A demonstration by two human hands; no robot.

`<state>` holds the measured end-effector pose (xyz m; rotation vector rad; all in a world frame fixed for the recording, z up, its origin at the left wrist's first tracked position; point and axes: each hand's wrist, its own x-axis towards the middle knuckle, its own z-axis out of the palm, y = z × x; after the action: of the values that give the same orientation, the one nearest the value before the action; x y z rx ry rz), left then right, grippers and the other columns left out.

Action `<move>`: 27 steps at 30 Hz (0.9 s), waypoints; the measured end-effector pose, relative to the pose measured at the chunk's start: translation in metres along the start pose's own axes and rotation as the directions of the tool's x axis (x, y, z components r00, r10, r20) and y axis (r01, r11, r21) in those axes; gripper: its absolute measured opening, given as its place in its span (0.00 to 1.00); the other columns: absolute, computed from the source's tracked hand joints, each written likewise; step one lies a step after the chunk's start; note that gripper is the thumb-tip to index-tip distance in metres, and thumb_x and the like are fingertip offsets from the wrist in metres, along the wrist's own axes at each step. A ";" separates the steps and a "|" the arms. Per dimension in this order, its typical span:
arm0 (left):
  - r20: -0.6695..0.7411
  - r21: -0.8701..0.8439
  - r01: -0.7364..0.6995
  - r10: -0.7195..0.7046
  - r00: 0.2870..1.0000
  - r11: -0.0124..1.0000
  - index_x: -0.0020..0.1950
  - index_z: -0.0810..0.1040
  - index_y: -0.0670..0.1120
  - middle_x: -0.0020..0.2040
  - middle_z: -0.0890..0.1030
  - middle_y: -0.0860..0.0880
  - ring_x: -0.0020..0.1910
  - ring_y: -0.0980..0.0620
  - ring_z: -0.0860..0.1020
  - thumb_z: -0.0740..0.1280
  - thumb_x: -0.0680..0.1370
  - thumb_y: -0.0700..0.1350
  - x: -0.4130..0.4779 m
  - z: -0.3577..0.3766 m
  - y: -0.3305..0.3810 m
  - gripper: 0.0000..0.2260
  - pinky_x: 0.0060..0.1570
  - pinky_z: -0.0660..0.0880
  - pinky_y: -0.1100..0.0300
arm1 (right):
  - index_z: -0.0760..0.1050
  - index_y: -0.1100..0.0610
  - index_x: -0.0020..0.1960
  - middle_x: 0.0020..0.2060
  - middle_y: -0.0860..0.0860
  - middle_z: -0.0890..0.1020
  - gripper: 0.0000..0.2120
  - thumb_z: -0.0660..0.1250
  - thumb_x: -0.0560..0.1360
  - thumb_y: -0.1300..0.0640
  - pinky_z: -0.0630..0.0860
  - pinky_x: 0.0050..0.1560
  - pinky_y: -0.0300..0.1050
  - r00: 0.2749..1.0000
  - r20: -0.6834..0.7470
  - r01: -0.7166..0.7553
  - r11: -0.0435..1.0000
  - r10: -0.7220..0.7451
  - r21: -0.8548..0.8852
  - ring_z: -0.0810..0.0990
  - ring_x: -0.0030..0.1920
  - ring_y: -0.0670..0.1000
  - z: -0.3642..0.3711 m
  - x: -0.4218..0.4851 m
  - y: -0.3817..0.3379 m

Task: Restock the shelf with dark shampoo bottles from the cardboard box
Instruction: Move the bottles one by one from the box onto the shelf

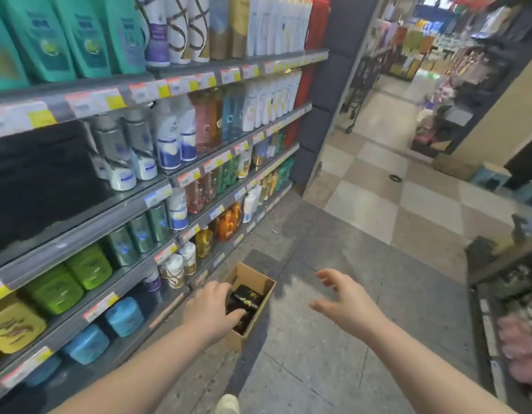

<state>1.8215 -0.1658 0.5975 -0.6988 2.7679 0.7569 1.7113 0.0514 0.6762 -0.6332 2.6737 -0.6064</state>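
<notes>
Brown cardboard box on floor beside shelf, dark shampoo bottles inside. Left hand over box, fingers spread above bottles, gripping nothing. Right hand open, empty, beside box.

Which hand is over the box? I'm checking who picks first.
The left hand: it reaches over the open cardboard box, fingers spread above the dark shampoo bottles. The right hand hangs open over bare floor, right of the box.

"dove" on white bottles on shelf
</notes>
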 end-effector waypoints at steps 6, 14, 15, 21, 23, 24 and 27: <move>0.038 0.014 0.035 -0.035 0.999 0.999 0.70 0.62 0.51 0.69 0.66 0.50 0.67 0.48 0.66 0.61 0.74 0.61 0.102 -0.014 0.030 0.28 0.64 0.67 0.50 | 0.68 0.50 0.65 0.60 0.51 0.75 0.26 0.72 0.69 0.50 0.67 0.57 0.39 0.995 0.091 -0.039 0.999 0.042 -0.034 0.73 0.61 0.49 -0.032 0.114 0.025; 0.044 -0.076 0.273 -0.270 0.962 0.959 0.70 0.61 0.53 0.69 0.66 0.50 0.68 0.49 0.66 0.62 0.74 0.61 0.183 -0.002 0.021 0.27 0.65 0.66 0.52 | 0.68 0.51 0.66 0.62 0.51 0.74 0.26 0.71 0.69 0.52 0.68 0.60 0.40 0.924 0.366 0.159 0.982 -0.112 -0.103 0.73 0.62 0.49 -0.008 0.280 0.030; 0.063 -0.104 0.316 -0.311 0.948 0.943 0.70 0.61 0.53 0.70 0.66 0.50 0.68 0.50 0.65 0.62 0.74 0.61 0.190 0.005 0.017 0.27 0.65 0.65 0.53 | 0.68 0.51 0.66 0.62 0.51 0.74 0.26 0.71 0.70 0.51 0.67 0.60 0.40 0.899 0.416 0.201 0.973 -0.138 -0.113 0.73 0.62 0.49 0.000 0.300 0.032; 0.146 -0.193 0.594 -0.576 0.804 0.781 0.71 0.61 0.52 0.71 0.65 0.50 0.69 0.51 0.65 0.61 0.76 0.59 0.223 0.054 0.012 0.25 0.67 0.65 0.56 | 0.70 0.52 0.64 0.60 0.50 0.76 0.24 0.70 0.70 0.49 0.68 0.56 0.38 0.693 0.683 0.415 0.902 -0.230 -0.117 0.74 0.62 0.50 0.045 0.404 0.058; 0.199 -0.222 0.674 -0.644 0.739 0.705 0.72 0.59 0.50 0.73 0.62 0.49 0.71 0.50 0.62 0.60 0.77 0.59 0.236 0.076 0.022 0.27 0.69 0.61 0.56 | 0.72 0.54 0.61 0.58 0.52 0.77 0.21 0.69 0.71 0.49 0.70 0.55 0.41 0.613 0.747 0.496 0.861 -0.257 -0.111 0.75 0.60 0.52 0.058 0.438 0.064; 0.221 -0.241 0.702 -0.667 0.712 0.670 0.73 0.57 0.50 0.73 0.61 0.49 0.72 0.50 0.61 0.59 0.77 0.59 0.246 0.089 0.026 0.27 0.70 0.60 0.56 | 0.73 0.55 0.60 0.58 0.53 0.78 0.20 0.68 0.71 0.50 0.70 0.55 0.44 0.581 0.774 0.517 0.849 -0.252 -0.111 0.75 0.59 0.54 0.068 0.458 0.068; 0.261 -0.285 0.746 -0.700 0.664 0.602 0.73 0.56 0.53 0.73 0.61 0.52 0.70 0.51 0.63 0.58 0.77 0.60 0.282 0.127 0.036 0.27 0.67 0.63 0.58 | 0.71 0.54 0.63 0.60 0.54 0.76 0.21 0.66 0.71 0.50 0.70 0.55 0.46 0.505 0.834 0.563 0.817 -0.222 -0.124 0.74 0.61 0.55 0.106 0.513 0.082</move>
<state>1.5651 -0.1831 0.4215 -1.6497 1.9121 1.0588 1.2903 -0.1655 0.4383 -1.3071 1.7507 0.1521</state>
